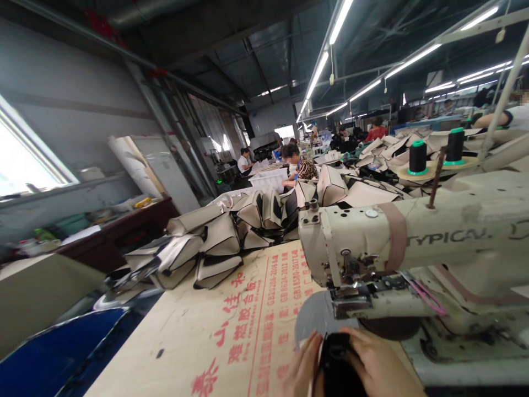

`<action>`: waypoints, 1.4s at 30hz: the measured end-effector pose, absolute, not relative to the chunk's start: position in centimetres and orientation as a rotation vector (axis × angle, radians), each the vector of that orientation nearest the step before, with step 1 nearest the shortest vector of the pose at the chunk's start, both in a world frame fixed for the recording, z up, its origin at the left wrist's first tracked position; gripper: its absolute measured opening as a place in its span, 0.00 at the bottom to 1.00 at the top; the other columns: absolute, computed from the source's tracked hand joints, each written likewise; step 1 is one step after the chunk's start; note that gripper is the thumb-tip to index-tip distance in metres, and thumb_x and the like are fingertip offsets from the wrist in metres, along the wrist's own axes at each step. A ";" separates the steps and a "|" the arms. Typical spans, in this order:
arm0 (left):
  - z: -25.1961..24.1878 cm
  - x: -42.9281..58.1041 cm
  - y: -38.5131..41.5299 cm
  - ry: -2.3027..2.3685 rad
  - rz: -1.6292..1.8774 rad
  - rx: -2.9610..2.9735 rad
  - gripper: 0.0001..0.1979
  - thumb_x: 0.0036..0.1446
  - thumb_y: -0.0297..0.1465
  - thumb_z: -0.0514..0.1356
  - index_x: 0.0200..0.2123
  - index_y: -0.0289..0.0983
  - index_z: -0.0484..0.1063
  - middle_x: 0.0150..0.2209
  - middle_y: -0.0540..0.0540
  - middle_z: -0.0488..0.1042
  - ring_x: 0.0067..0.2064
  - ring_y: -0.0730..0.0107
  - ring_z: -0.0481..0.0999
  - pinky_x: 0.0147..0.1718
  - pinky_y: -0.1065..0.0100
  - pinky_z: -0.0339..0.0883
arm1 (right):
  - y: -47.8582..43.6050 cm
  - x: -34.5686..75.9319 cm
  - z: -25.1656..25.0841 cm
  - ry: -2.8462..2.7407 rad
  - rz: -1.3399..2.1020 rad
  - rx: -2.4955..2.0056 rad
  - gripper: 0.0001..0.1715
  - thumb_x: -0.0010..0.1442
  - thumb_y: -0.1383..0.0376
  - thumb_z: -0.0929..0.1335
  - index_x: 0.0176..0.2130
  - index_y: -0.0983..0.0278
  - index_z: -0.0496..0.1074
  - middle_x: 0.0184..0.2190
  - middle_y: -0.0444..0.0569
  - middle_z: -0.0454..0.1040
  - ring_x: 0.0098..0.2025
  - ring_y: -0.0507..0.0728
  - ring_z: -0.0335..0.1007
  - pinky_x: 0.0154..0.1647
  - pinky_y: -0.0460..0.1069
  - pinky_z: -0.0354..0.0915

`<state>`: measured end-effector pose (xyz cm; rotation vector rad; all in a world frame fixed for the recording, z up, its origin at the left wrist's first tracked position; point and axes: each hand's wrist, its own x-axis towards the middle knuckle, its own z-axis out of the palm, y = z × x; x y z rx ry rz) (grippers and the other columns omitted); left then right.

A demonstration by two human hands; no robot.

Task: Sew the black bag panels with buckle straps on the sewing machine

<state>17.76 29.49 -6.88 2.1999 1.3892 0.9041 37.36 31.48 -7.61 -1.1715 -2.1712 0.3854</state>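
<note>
Here we are at the TYPICAL sewing machine (pixel 450 231), and the left hand (pixel 305 364) and right hand (pixel 378 358) both grip a dark workpiece (pixel 341 375), one from each side! It sits just this side of the machine's sewing arm, over the red-printed plywood desk (pixel 182 336), where black-edged beige pieces (pixel 221 234) pile up at the far end.

Wide open left of the left hand (pixel 303 365), across the printed board (pixel 182 325); walled off farther on by heaped beige pieces (pixel 221 234); blocked ahead of the right hand (pixel 377 361) by the sewing machine (pixel 355 234)!
</note>
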 end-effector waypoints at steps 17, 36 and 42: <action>-2.4 16.7 32.4 1.116 0.541 2.104 0.14 0.60 0.30 0.52 0.46 0.48 0.70 0.43 0.52 0.72 0.44 0.73 0.71 0.44 0.76 0.63 | 33.5 39.5 -6.9 -2.385 0.596 -0.843 0.16 0.63 0.69 0.59 0.50 0.66 0.65 0.46 0.50 0.69 0.50 0.56 0.63 0.54 0.51 0.58; -4.1 17.8 32.9 1.067 0.794 2.407 0.19 0.60 0.24 0.50 0.53 0.44 0.62 0.37 0.47 0.71 0.38 0.74 0.71 0.37 0.74 0.68 | 33.1 38.3 -7.2 -2.203 0.697 -0.920 0.11 0.62 0.69 0.58 0.40 0.64 0.67 0.39 0.51 0.70 0.46 0.57 0.63 0.49 0.50 0.61; -2.0 17.7 32.7 1.060 0.458 2.568 0.20 0.59 0.23 0.45 0.53 0.41 0.62 0.43 0.45 0.70 0.45 0.67 0.69 0.44 0.68 0.68 | 33.5 38.1 -7.6 -2.232 0.737 -0.920 0.10 0.63 0.69 0.58 0.38 0.64 0.67 0.38 0.50 0.69 0.45 0.56 0.63 0.49 0.51 0.61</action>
